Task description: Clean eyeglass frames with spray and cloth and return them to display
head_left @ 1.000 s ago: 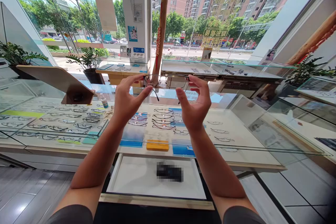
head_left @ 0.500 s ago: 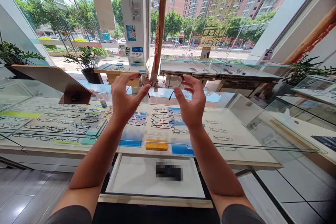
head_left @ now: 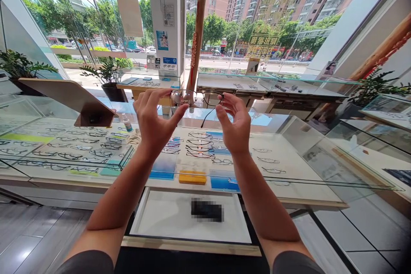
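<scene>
A pair of thin dark-rimmed eyeglasses (head_left: 212, 93) is held up level above the glass counter, between both hands. My left hand (head_left: 157, 113) grips the left end of the frame with its fingers and thumb. At the opposite end, my right hand (head_left: 236, 120) pinches the frame near its hinge. One dark temple arm hangs down and inward beside my right thumb; the other is mostly hidden by my left hand. Beneath the hands, several eyeglasses (head_left: 199, 143) lie in a column inside the counter.
The glass display counter (head_left: 302, 199) spans the view. In it are a yellow case (head_left: 192, 177) and rows of eyeglasses (head_left: 73, 140). A spray bottle (head_left: 127, 123) and a tilted wooden-backed panel (head_left: 64, 94) stand at left. A white drawer (head_left: 160, 214) with a blurred dark object (head_left: 207, 210) is pulled out below.
The eyeglasses have turned slightly, and the visible temple arm now slants further inward. My left thumb has shifted a little right. The whole view has drifted slightly.
</scene>
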Demonstrator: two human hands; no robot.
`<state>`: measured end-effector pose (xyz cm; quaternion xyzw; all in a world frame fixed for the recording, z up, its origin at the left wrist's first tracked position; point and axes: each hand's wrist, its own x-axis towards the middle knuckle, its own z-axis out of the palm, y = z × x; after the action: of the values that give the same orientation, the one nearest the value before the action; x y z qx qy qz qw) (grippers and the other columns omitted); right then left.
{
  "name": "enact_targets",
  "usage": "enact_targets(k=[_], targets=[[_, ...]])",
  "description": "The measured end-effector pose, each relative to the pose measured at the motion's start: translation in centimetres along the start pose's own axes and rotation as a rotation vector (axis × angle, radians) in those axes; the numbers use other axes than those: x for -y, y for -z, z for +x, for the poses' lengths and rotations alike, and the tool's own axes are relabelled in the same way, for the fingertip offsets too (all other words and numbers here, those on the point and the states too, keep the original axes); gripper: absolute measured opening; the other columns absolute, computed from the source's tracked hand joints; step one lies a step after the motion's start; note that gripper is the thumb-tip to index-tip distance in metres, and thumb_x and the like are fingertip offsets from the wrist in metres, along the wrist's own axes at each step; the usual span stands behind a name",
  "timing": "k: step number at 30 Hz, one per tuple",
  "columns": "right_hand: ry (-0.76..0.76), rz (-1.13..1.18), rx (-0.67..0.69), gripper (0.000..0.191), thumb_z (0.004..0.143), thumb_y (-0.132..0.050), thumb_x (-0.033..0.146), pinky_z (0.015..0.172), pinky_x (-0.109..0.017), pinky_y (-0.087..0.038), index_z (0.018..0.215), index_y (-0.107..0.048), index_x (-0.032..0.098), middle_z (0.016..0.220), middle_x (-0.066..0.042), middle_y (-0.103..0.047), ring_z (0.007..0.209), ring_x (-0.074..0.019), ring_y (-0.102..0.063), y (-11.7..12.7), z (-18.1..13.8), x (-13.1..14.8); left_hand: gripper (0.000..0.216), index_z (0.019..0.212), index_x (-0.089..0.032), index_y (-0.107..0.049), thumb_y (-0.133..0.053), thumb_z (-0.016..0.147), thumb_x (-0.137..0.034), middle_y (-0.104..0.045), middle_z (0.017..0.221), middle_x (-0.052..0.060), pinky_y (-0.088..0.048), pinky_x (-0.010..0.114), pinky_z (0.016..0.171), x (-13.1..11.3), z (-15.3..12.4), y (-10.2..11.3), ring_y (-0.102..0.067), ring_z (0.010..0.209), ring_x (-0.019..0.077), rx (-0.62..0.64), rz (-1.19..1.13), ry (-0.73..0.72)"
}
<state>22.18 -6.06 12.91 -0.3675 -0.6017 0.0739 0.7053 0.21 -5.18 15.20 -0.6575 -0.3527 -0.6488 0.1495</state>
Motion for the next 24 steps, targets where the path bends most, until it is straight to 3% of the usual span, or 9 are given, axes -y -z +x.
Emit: enact_targets(k=[12, 24], targets=[[0.043, -0.053, 0.01, 0.046, 0.1, -0.072, 0.052, 0.104, -0.048, -0.064, 0.139, -0.066, 0.027, 0.138, -0.011, -0.077, 0.126, -0.026, -0.075, 0.2, 0.0, -0.2, 0.046, 0.12, -0.028, -0.074, -0.079, 0.093, -0.064, -0.079, 0.118, 0.007, -0.049, 0.05, 0.109, 0.4, 0.1, -0.1, -0.07, 0.114, 0.0313, 0.013, -0.007, -0.001], [0.191, -0.137, -0.114, 0.041, 0.099, -0.077, 0.05, 0.106, -0.053, -0.061, 0.135, -0.069, 0.032, 0.13, -0.007, -0.076, 0.119, -0.0275, -0.072, 0.4, -0.3, 0.9, 0.049, 0.126, -0.028, -0.077, -0.082, 0.092, -0.063, -0.081, 0.12, 0.007, -0.056, 0.046, 0.105, 1.7, 0.0, -0.7, -0.074, 0.111, 0.0276, 0.132, -0.144, 0.1]])
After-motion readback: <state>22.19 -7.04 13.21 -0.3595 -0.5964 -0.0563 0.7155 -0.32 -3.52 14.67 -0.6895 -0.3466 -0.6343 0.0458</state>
